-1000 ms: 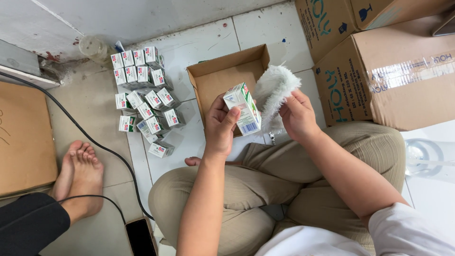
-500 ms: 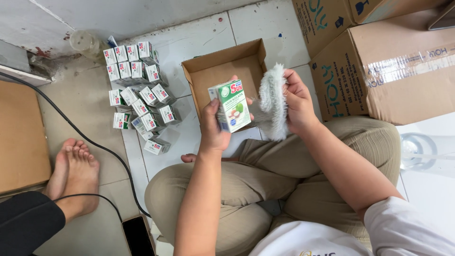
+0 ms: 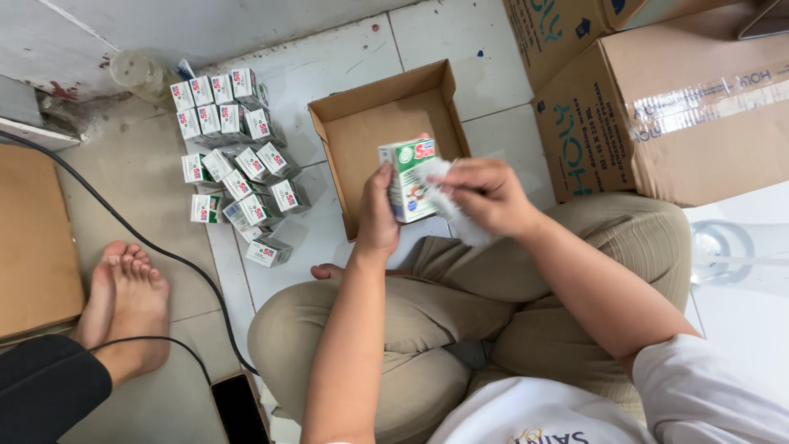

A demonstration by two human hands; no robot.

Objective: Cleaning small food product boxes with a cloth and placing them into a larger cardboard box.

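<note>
My left hand (image 3: 378, 215) grips a small white and green carton (image 3: 409, 178) upright above my lap. My right hand (image 3: 486, 196) presses a white fluffy cloth (image 3: 460, 220) against the carton's right side. Just beyond both hands lies an open, empty brown cardboard tray (image 3: 362, 131) on the tiled floor. I sit cross-legged in tan trousers.
Several matching small cartons (image 3: 234, 164) stand and lie in a cluster on the floor at the left. Large taped cardboard boxes (image 3: 682, 107) stand at the right. Another person's bare feet (image 3: 123, 296), a black cable (image 3: 156, 251) and a phone (image 3: 238, 407) are at the lower left.
My right hand has brought the cloth from beside the carton onto its face. The carton has dropped lower, toward my lap, and turned.
</note>
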